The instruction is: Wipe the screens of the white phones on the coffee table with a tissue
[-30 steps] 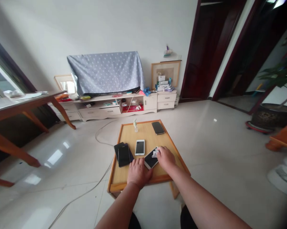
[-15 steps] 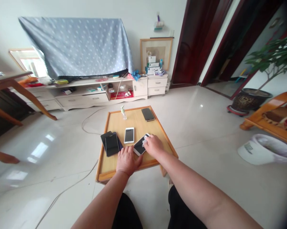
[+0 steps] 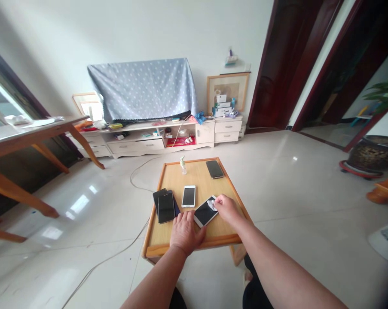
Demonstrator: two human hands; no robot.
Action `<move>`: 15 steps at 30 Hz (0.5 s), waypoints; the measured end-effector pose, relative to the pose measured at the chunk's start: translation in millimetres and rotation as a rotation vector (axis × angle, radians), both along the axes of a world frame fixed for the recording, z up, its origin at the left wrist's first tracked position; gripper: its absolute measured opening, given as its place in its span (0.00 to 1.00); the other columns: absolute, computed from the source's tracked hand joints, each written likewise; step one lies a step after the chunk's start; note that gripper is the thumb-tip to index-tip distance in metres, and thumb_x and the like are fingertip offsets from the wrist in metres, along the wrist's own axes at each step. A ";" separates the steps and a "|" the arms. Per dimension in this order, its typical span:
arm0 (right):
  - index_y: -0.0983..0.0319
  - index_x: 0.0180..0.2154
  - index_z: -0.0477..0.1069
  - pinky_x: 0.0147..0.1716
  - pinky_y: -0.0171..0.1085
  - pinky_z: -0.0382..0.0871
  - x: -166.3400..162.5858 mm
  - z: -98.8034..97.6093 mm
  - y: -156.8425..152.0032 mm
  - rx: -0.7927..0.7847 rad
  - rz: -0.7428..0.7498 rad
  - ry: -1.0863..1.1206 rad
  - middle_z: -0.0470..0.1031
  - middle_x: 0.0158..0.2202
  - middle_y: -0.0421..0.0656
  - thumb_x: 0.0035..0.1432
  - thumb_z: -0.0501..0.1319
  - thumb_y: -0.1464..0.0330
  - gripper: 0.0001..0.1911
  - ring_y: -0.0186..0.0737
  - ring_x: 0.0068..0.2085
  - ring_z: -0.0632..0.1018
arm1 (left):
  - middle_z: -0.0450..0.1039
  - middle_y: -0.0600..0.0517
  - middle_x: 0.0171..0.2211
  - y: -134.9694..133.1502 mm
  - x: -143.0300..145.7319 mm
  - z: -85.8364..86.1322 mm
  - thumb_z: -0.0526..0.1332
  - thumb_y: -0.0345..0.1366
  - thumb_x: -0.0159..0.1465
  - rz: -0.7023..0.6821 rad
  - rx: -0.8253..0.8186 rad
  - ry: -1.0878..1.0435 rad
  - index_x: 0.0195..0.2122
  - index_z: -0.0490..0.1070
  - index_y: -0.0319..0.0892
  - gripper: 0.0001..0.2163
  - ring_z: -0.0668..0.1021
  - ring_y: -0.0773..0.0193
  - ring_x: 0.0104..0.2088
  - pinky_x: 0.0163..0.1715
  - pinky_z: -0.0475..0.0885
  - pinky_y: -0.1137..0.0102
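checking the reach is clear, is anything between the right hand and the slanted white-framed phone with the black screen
Only the crumpled white tissue pinched in the right hand: it comes between that hand and the phone, at its far end. Nothing else visible stands between; the left hand is at the phone's near end.

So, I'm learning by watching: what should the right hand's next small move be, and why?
Perhaps slide the crumpled white tissue down the white-framed, black-screened phone toward the left hand: the right hand pinches it at the phone's far end, and the nearer part lies uncovered.
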State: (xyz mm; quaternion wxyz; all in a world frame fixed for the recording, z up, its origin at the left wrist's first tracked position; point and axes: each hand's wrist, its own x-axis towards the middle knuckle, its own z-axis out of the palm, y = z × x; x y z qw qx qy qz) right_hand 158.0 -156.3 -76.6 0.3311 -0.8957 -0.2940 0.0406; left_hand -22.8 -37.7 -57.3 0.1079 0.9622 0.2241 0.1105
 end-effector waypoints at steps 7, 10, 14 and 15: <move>0.59 0.34 0.74 0.37 0.35 0.61 -13.1 7.9 5.2 -0.054 0.039 -0.143 0.74 0.40 0.46 0.61 0.54 0.74 0.10 0.40 0.38 0.73 | 0.71 0.46 0.50 2.8 -1.2 -4.1 0.60 0.50 0.59 -0.006 -0.019 -0.029 0.56 0.63 0.45 0.27 0.70 0.50 0.52 0.55 0.60 0.59; 0.59 0.38 0.77 0.43 0.39 0.62 -30.3 14.7 8.1 -0.077 0.106 -0.186 0.75 0.43 0.49 0.60 0.55 0.74 0.12 0.46 0.45 0.72 | 0.70 0.45 0.51 3.1 -1.6 -3.9 0.60 0.51 0.59 0.003 -0.030 -0.032 0.58 0.61 0.44 0.28 0.69 0.50 0.52 0.55 0.60 0.59; 0.58 0.49 0.75 0.51 0.45 0.59 -50.1 20.9 7.8 -0.092 0.187 -0.233 0.77 0.46 0.49 0.62 0.57 0.67 0.15 0.53 0.51 0.70 | 0.70 0.45 0.52 3.4 -2.2 -4.8 0.59 0.52 0.59 0.013 -0.049 -0.042 0.59 0.60 0.45 0.29 0.69 0.49 0.53 0.56 0.60 0.58; 0.57 0.50 0.74 0.53 0.47 0.58 -52.9 21.5 7.4 -0.105 0.205 -0.247 0.77 0.48 0.49 0.63 0.56 0.65 0.16 0.54 0.53 0.69 | 0.70 0.45 0.52 3.6 -2.3 -5.5 0.59 0.52 0.59 0.011 -0.050 -0.051 0.60 0.60 0.45 0.30 0.69 0.49 0.53 0.56 0.60 0.58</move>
